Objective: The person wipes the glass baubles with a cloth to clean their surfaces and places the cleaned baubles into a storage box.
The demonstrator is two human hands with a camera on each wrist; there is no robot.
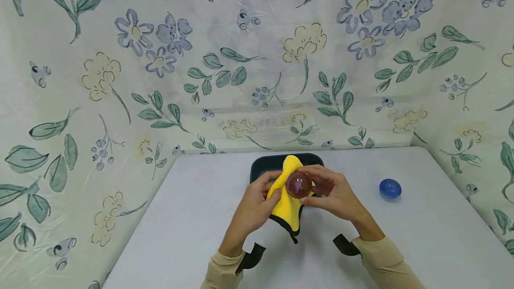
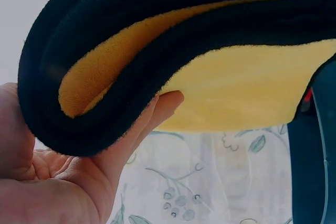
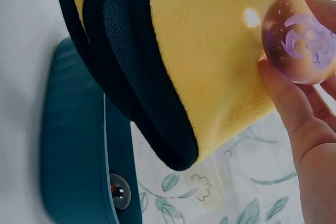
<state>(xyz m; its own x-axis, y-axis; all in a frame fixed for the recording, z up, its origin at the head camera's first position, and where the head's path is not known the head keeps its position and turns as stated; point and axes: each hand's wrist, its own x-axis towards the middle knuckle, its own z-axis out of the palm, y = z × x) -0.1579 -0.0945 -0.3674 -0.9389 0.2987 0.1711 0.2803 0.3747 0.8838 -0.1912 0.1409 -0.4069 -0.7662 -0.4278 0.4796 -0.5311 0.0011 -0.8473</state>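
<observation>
A yellow cloth with a black border (image 1: 286, 202) hangs between both hands above the table. My left hand (image 1: 257, 202) grips the cloth (image 2: 236, 93) from the left, fingers curled under its folds. My right hand (image 1: 331, 191) pinches a translucent brown-purple ball (image 1: 299, 185) against the cloth; the ball (image 3: 299, 38) shows a purple figure inside, with the fingertips (image 3: 283, 93) around it. The cloth (image 3: 210, 61) drapes beside it.
A dark teal tray (image 1: 261, 166) lies on the grey table just behind the hands; a small clear ball (image 3: 119, 191) sits in it. A blue ball (image 1: 390, 188) rests on the table to the right. Floral fabric walls surround the table.
</observation>
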